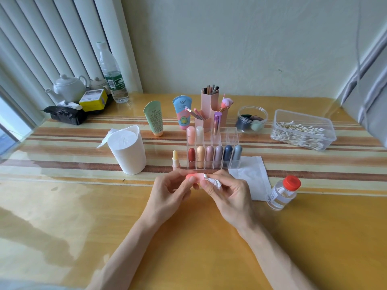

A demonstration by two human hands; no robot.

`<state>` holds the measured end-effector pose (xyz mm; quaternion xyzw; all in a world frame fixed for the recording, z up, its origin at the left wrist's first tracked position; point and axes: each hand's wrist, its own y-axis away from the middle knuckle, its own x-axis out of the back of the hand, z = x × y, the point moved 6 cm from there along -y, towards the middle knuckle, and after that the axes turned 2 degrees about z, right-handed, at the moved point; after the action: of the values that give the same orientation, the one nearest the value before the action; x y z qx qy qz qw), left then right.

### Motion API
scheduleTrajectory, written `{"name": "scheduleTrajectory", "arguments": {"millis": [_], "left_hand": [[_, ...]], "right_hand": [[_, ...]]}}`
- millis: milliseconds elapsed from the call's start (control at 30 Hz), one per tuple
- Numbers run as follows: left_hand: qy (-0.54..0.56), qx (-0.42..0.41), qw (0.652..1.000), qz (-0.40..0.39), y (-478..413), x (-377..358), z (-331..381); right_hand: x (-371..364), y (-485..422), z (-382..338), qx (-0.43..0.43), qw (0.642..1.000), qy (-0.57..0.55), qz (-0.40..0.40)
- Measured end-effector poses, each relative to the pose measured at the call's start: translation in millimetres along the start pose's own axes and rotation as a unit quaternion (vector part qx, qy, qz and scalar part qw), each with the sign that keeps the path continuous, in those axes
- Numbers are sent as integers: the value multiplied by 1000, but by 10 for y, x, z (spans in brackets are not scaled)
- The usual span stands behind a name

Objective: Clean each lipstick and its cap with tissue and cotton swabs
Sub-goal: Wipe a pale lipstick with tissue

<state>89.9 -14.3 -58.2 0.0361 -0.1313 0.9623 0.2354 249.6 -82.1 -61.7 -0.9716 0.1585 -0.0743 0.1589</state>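
Note:
My left hand (174, 190) holds a coral-pink lipstick cap (195, 176) sideways, its mouth facing right. My right hand (227, 192) pinches a crumpled wad of tissue (213, 182) that is pushed into the cap's mouth. An uncapped pale yellow lipstick (175, 159) stands upright on the table just behind my left hand. A clear organizer (213, 148) holds several capped lipsticks in red, peach, mauve and blue tones. A flat tissue sheet (251, 174) lies right of my hands. Cotton swabs fill a clear box (303, 130) at the right.
A tissue roll (128, 150) stands to the left. A small clear bottle with a red cap (282, 192) stands right of my right hand. Two cream tubes (154, 119), pink brush holders (211, 109) and a round jar (252, 120) stand behind the organizer. A water bottle and teapot stand far left.

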Motion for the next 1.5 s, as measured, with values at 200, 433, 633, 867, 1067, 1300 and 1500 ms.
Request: {"name": "scheduleTrajectory", "arguments": {"millis": [200,433,633,867,1067,1300,1500], "left_hand": [[-36,-35,999,10,2,35,1],[-7,4,1000,-9,-6,7,-21],[11,10,1000,-1,5,-15,-6],[-7,-7,1000,1,-7,12,-15],[30,29,999,7,-10,-36,29],[-6,14,1000,7,-13,25,-4],[7,54,998,17,-3,-12,5]], "right_hand": [[21,-11,28,-4,1000,3,-1],[-1,-4,15,20,1000,13,12],[21,-2,27,-18,1000,1,8],[-21,4,11,-20,1000,-1,2],[-30,9,-31,-33,999,-33,13],[-20,10,-17,-27,999,-27,16],[-18,13,-11,-20,999,-21,16]]}}
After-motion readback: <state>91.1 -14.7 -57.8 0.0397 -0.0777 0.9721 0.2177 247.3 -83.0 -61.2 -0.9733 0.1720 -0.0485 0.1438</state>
